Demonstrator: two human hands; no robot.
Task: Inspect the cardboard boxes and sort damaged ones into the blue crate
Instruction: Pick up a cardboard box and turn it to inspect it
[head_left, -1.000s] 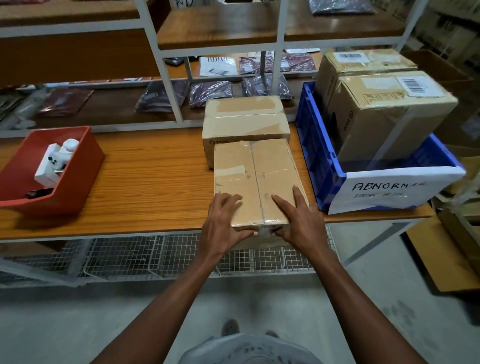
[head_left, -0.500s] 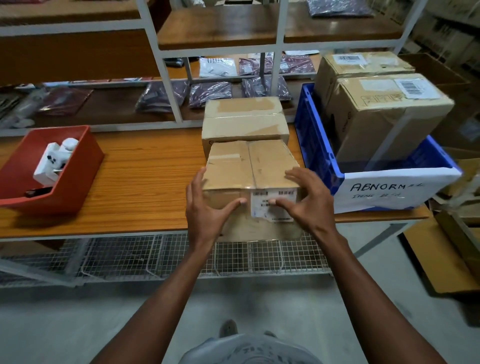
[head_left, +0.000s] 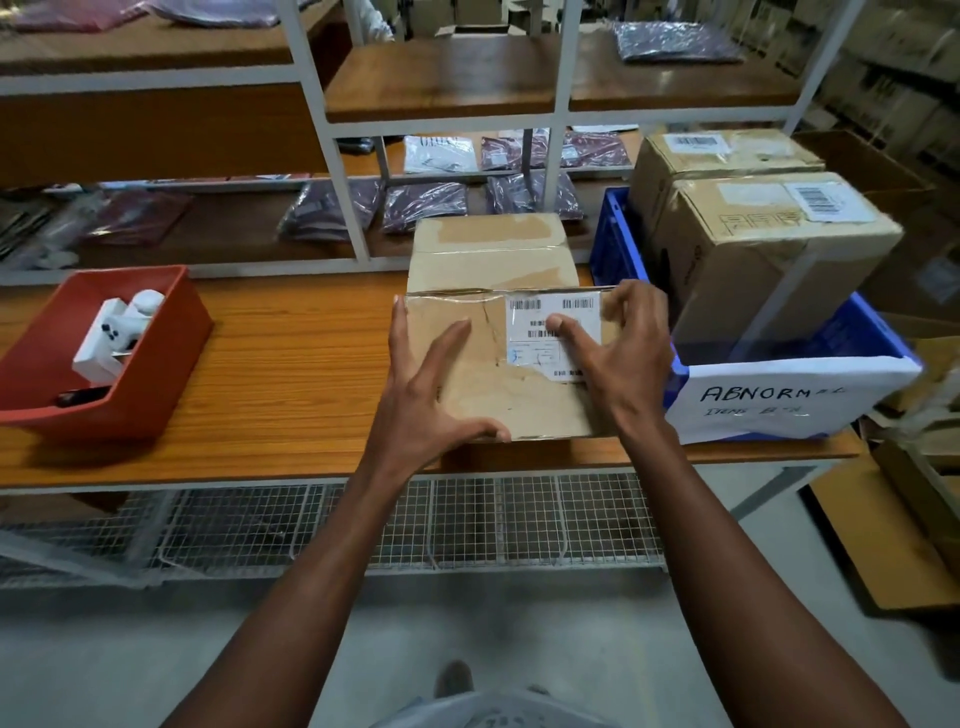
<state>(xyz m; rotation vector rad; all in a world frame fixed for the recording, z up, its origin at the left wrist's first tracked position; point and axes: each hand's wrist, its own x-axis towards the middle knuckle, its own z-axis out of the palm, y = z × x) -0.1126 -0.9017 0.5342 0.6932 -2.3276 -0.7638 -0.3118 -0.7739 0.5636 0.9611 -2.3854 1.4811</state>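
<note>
**Box held at the front edge of the workbench**

The cardboard box (head_left: 488, 374) stands on the wooden workbench (head_left: 291, 374), labelled face toward the camera, just left of the blue crate (head_left: 618, 244). The left hand (head_left: 431, 395) grips the box's left edge, fingers spread, thumb under the bottom edge. The right hand (head_left: 618, 353) grips the right side, thumb on the barcode label (head_left: 540, 332). A second box (head_left: 493, 249) sits directly behind. Two cardboard boxes (head_left: 753, 249) fill the crate. A red bin (head_left: 150, 374) sits at the left
</note>
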